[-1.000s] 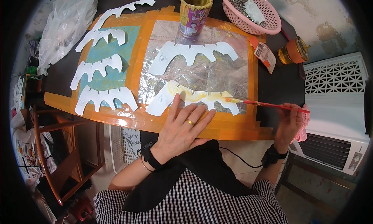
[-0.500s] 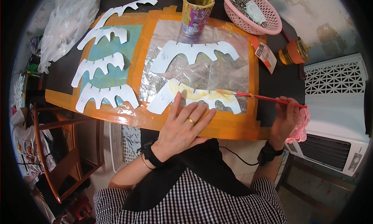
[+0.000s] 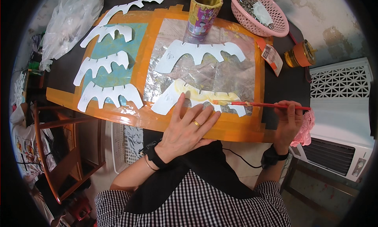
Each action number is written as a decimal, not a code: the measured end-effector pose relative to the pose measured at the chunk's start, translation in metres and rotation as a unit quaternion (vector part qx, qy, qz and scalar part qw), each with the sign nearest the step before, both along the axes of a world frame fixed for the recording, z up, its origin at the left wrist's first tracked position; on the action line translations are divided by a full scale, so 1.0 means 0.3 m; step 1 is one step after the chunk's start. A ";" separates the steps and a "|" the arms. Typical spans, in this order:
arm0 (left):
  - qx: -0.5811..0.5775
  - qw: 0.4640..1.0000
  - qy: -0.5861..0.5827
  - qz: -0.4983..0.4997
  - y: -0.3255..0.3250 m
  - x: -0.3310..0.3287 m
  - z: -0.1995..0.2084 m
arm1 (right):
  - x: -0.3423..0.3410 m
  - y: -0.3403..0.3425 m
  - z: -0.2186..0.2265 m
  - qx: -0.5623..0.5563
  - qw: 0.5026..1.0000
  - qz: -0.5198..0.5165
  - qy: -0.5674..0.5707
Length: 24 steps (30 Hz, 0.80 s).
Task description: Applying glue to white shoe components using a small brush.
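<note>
My right hand (image 3: 289, 118) grips a thin paintbrush with a red handle (image 3: 271, 105). Its bristles touch the nearest white scalloped cut-out (image 3: 165, 101), which bears a streak of yellowish wet coating along its notched upper part. Fingers spread, my left hand (image 3: 189, 122) lies flat on the lower edge of that piece and on the board. A second white cut-out (image 3: 173, 55) of the same shape lies farther back. To the left, several more such pieces (image 3: 110, 93) are spread out in a column.
A coated tin (image 3: 204, 14) stands at the back, with yellow residue around its rim. Behind it to the right is a pink basket (image 3: 281, 22) of small metal parts. An amber jar (image 3: 299, 53) and a plastic bag (image 3: 71, 22) flank the taped board (image 3: 138, 69). A white appliance (image 3: 334, 120) sits at right.
The brush tip has moved slightly left and nearer to me along the piece, and the yellow coating reaches further over its right part. My left hand stays in place.
</note>
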<state>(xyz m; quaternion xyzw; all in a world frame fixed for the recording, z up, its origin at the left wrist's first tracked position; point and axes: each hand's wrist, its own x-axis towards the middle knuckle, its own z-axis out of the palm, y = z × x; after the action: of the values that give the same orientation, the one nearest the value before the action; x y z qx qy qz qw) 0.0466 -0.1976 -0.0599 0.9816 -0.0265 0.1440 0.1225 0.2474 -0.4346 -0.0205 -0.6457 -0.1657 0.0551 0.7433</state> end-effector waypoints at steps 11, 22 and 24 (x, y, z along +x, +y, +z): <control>-0.034 0.999 -0.004 -0.012 0.003 -0.001 0.004 | 0.013 -0.037 0.008 0.015 0.997 -0.013 -0.071; -0.014 1.000 0.000 0.000 0.000 0.002 -0.001 | -0.026 0.049 -0.015 0.042 0.996 0.050 -0.054; -0.011 1.000 0.000 0.000 0.000 0.003 -0.003 | -0.023 0.037 -0.010 0.030 0.997 0.045 -0.060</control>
<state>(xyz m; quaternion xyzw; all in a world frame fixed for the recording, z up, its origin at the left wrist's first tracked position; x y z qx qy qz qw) 0.0475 -0.1977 -0.0607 0.9802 -0.0250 0.1445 0.1332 0.2405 -0.4234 -0.0236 -0.6168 -0.2404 0.0445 0.7482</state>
